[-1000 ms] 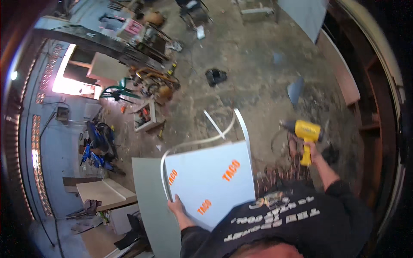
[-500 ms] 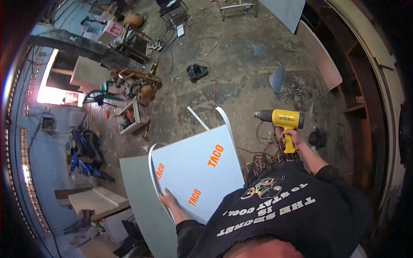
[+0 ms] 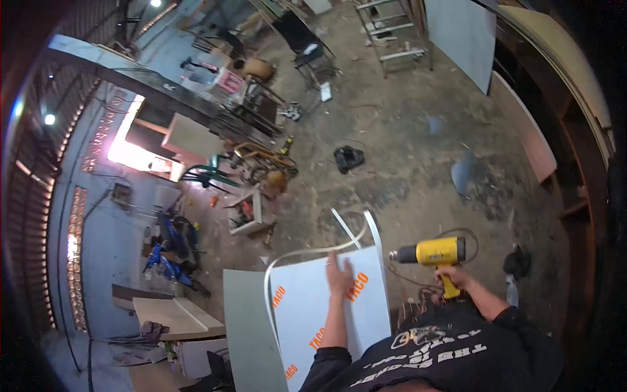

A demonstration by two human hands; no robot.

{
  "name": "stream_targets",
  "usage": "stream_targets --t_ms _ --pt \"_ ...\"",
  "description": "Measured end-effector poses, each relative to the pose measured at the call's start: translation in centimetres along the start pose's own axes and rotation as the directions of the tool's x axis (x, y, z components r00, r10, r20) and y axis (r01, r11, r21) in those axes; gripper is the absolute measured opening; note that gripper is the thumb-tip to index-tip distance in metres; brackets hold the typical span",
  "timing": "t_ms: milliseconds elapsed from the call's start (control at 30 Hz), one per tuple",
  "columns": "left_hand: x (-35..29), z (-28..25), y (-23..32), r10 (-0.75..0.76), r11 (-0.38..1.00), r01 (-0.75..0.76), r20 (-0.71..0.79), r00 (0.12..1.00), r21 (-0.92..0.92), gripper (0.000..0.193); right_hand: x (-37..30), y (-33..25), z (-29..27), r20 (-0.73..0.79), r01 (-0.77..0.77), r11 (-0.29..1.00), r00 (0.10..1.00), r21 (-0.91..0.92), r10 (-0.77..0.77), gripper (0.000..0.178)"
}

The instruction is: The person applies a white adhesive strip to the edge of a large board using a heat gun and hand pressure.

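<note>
Yellow heat gun (image 3: 439, 251): rigid, probably light; best held by handle (image 3: 450, 289), where right hand (image 3: 457, 277) wraps fingers. Left hand (image 3: 338, 279): fingers extended over panel (image 3: 304, 307), likely stiff, slick.

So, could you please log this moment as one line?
left hand: on pale panel, near far edge | right hand: gripping yellow heat gun | white strip: beside panel's left edge

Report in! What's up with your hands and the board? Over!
Right hand gripping yellow heat gun. Left hand near far edge of white panel. Pale strip looping along panel's edges.
</note>
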State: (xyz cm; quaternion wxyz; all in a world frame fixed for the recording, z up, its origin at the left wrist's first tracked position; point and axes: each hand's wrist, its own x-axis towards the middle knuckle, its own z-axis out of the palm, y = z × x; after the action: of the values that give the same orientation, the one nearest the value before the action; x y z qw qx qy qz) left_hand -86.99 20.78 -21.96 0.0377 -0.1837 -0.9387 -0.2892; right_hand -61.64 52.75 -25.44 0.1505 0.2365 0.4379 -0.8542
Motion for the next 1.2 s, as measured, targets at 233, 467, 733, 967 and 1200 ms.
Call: stream_targets --t_ms 233,467,733,967,1200 --pt "6.4 5.3 8.2 0.035 0.999 -0.026 0.246 0.969 -0.043 0.051 1.8 -2.5 -2.7 0.124 -0.193 0.966 0.977 0.170 0.173 0.017" --pt "-12.0 -1.5 1.0 -0.290 0.915 0.351 -0.279 0.915 0.200 0.042 5.6 -2.6 -5.8 0.059 -0.167 0.984 0.985 0.061 0.163 0.020" --pt "-50.6 -10.5 3.2 -0.293 0.113 0.956 -0.928 -0.230 -0.272 0.027 10.0 -2.5 -11.6 -0.074 -0.111 0.990 0.992 -0.088 0.105 0.028" --pt "-59.7 -9.9 8.2 -0.310 -0.108 0.431 -0.382 -0.871 -0.896 0.031 14.5 -7.1 -2.9 -0.076 -0.089 0.915 0.995 -0.392 0.064 0.030" --pt "-60.6 -27.6 -8.7 -0.470 -0.179 0.880 -0.748 -0.469 -0.440 0.039 7.9 2.5 5.7 -0.122 -0.176 0.867 0.983 -0.467 0.134 0.038"
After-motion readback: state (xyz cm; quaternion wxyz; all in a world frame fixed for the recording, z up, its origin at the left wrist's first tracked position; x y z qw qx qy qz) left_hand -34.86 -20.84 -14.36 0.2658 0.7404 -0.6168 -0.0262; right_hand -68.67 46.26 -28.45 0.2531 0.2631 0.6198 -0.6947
